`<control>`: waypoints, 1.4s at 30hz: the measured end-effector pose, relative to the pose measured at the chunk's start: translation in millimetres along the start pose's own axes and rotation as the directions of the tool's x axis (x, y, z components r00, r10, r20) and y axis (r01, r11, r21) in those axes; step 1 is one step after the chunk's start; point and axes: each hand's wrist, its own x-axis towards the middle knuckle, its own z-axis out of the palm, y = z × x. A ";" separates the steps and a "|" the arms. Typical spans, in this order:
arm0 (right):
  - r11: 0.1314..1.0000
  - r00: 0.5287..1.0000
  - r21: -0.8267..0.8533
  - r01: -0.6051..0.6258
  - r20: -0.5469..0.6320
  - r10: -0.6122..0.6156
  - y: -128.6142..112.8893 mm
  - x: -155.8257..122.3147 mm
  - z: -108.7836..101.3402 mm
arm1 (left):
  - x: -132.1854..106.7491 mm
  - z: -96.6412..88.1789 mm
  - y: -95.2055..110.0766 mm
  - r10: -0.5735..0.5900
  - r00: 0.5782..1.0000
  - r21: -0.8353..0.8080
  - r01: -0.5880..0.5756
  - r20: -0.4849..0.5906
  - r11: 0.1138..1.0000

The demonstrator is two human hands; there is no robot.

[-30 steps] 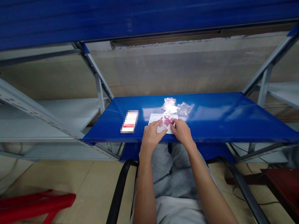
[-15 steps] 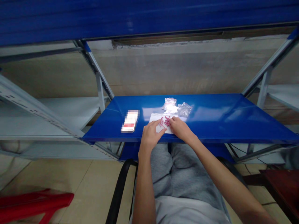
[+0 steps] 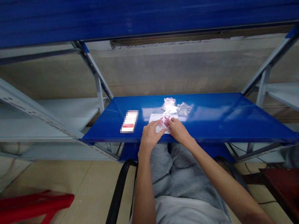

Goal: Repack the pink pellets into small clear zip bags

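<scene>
Several small red beads (image 3: 166,120) lie in a loose cluster on a white sheet (image 3: 153,117) near the table's front edge. My left hand (image 3: 150,135) rests on the sheet's left side, thumb and fingers apart in a curve, beside a thin pinkish line by the beads that I cannot make out clearly. At the right edge of the cluster is my right hand (image 3: 178,130), its fingers closed together at the beads; what they hold is hidden. Behind the sheet are clear plastic bags (image 3: 184,109) and a brighter, shiny pile of bags (image 3: 169,104).
A phone-like object with a blurred-out screen (image 3: 130,121) lies on the left of the blue table (image 3: 217,118). A blue shelf (image 3: 149,18) spans overhead, with metal uprights (image 3: 102,85) at the sides. A black chair armrest (image 3: 119,186) is beside my legs.
My right hand has shifted slightly left and toward me at the beads. My left hand stays in nearly the same place. The view has tilted a little.
</scene>
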 end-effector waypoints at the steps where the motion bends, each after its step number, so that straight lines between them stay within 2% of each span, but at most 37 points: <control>1: 1.000 1.000 -0.006 -0.001 0.006 0.001 -1.0 0.0 -0.2 | -0.1 0.0 -0.1 0.003 1.000 -0.003 -0.003 -0.005 1.000; 6: 1.000 1.000 0.004 -0.018 0.020 0.017 -1.7 0.7 -1.3 | -0.4 -0.3 -1.4 0.009 1.000 -0.010 -0.009 -0.017 1.000; 12: 0.994 0.994 0.032 -0.103 -0.022 0.104 -4.6 1.5 -0.3 | -0.3 0.6 -2.8 -0.001 1.000 0.002 0.001 0.000 1.000; 15: 0.982 0.985 0.119 -0.144 -0.075 0.154 -0.7 3.2 -2.0 | -0.6 2.1 -2.7 -0.003 1.000 0.003 0.003 0.001 1.000; 17: 0.953 0.967 0.252 -0.168 -0.148 0.210 6.1 2.6 -4.8 | -1.0 2.9 -1.6 -0.004 1.000 0.007 0.004 0.006 1.000; 19: 0.871 0.934 0.465 -0.158 -0.217 0.285 13.7 -0.2 -8.3 | -1.4 3.3 0.4 0.000 1.000 0.020 0.000 0.017 1.000; 22: 0.612 0.892 0.789 -0.061 -0.232 0.388 18.7 -7.0 -13.3 | -1.7 3.5 5.3 0.019 1.000 0.034 -0.019 0.021 0.999; 25: 0.370 0.895 0.928 0.051 -0.207 0.395 11.8 -12.2 -16.8 | -1.0 4.6 11.3 0.040 0.999 0.024 -0.041 0.017 0.999; 27: 0.295 0.903 0.952 0.085 -0.198 0.380 3.3 -13.5 -17.8 | -0.3 6.3 14.8 0.046 0.999 0.018 -0.047 0.025 0.999; 29: 0.292 0.905 0.952 0.086 -0.198 0.377 -4.5 -13.8 -17.7 | 0.3 8.6 17.1 0.045 0.998 0.013 -0.046 0.034 0.999; 32: 0.350 0.903 0.934 0.074 -0.211 0.373 -11.2 -14.0 -16.1 | 0.6 11.5 17.5 0.045 0.998 -0.003 -0.045 0.035 0.999; 42: 0.416 0.894 0.905 0.090 -0.258 0.368 -12.3 -16.6 -14.9 | 1.5 11.6 13.2 0.065 0.998 -0.050 -0.063 0.023 0.997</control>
